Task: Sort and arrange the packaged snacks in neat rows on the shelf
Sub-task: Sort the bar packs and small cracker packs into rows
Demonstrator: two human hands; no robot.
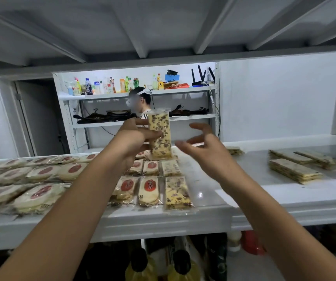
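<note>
The left hand (131,138) pinches a flat, clear-wrapped, dark-flecked yellow snack slab (160,134) upright above the middle of the white shelf (207,199) — likely light, stiff, brittle and slick, so best held by its long edges — while the right hand (201,147) hovers beside it, fingers spread, empty.

speckled snack pack (160,134) upright, above shelf (203,191) rows

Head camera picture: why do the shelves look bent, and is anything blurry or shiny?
Head view: the wide lens bows the shelf edge; the right hand is blurred, the left hand holding the snack pack sharper; glare dots the shelf.
</note>
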